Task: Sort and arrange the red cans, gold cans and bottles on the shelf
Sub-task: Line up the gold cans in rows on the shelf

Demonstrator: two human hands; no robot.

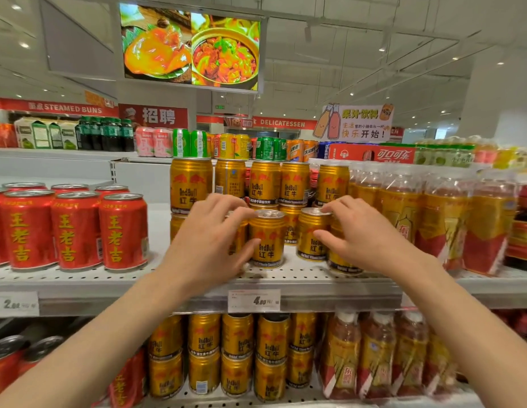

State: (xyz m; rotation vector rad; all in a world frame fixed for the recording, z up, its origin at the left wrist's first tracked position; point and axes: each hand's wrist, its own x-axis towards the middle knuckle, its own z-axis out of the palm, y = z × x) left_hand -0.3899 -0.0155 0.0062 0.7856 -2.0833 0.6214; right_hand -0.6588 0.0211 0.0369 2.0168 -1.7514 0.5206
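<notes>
Red cans [76, 231] stand in tidy rows at far left of the shelf [197, 293], upright, apart from my hands. A bare gap lies between them and the gold block.

My left hand [210, 240] is curled round a gold can [268, 240] near the front edge, thumb low on its label, fingers over the rim. It may also cover a second can behind the palm; cannot tell.

My right hand [365, 240] is curled on the next gold can [312, 234], fingertips on its lid, thumb on the side. Another can sits against the palm, partly hidden.

Risks, as I judge them: the stacked gold cans [265, 184] behind are two high, so a nudge from my knuckles could topple the upper tier. Both front cans sit near the lip; a slip sends them off.

Bottles [444, 219] at right lean in loose wrap, close to my right wrist; a careless elbow could tip them.
</notes>
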